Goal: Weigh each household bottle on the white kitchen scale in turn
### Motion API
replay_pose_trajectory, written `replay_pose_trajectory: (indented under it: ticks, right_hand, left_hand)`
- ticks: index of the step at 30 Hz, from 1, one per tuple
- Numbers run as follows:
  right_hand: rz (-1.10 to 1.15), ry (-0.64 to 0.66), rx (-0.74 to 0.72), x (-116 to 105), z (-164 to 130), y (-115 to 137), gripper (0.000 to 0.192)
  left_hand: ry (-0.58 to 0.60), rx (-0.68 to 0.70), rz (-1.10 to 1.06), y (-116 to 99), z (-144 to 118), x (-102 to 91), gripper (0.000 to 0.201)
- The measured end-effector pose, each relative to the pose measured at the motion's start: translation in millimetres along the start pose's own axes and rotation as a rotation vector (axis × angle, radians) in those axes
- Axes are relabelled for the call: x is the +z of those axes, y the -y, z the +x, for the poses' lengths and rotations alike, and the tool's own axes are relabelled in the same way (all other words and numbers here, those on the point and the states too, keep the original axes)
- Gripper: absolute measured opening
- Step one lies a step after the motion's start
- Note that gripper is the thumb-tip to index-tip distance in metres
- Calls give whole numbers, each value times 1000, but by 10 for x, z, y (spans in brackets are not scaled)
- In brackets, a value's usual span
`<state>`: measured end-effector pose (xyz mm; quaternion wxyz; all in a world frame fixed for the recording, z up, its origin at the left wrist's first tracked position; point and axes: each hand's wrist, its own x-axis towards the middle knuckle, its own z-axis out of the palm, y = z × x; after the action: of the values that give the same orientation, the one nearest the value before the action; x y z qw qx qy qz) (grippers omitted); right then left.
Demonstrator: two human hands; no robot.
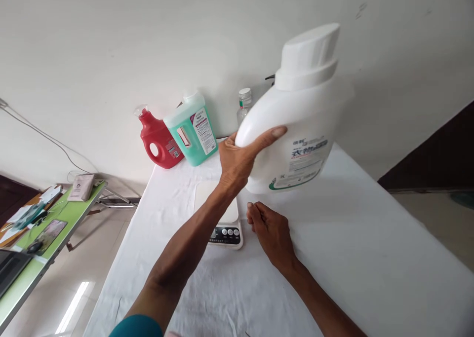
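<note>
A large white laundry detergent bottle (299,125), tilted and topped by a white cap, is held up over the table. My left hand (244,159) grips it from its left side, thumb laid across the front and fingers hidden behind. Below it, my right hand (272,231) is curled into a fist close to the tablecloth, with nothing showing in it. A white kitchen scale (237,238) lies left of that fist, partly covered by my left forearm. Its black panel with round buttons faces me.
Against the wall stand a red jug (163,142), a green liquid bottle (196,134) and a clear bottle (244,105) partly behind the white one. A white cloth (222,292) covers the table. To the left is a green table (61,228) with a phone, papers and a tissue pack (81,187).
</note>
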<state>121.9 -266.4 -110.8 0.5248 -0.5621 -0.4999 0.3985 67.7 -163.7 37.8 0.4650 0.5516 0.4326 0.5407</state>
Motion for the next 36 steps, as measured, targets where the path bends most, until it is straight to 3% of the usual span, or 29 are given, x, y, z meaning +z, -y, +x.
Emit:
replay_pose_trajectory:
  ticks: [7, 11, 15, 20, 27, 36]
  right_hand:
    - [-40, 17, 21, -26, 4, 59, 57]
    - [-61, 12, 38, -34, 6, 95, 56]
    - [-70, 15, 32, -37, 0, 110, 56]
    - [-44, 13, 58, -36, -5, 119, 57]
    - [-31, 10, 65, -31, 0, 145, 60]
    - [-61, -3, 60, -27, -1, 143, 57]
  left_hand:
    - [-171, 151, 44, -285, -122, -741, 59]
    - [-241, 154, -14, -307, -343, -1155, 66]
    - [-289, 121, -38, -264, -532, -1423, 72]
    - [-320, 109, -32, -171, -606, -1579, 70]
    - [-342, 90, -10, -132, -591, -1604, 66]
    - [-233, 180, 92, -89, -626, -1706, 60]
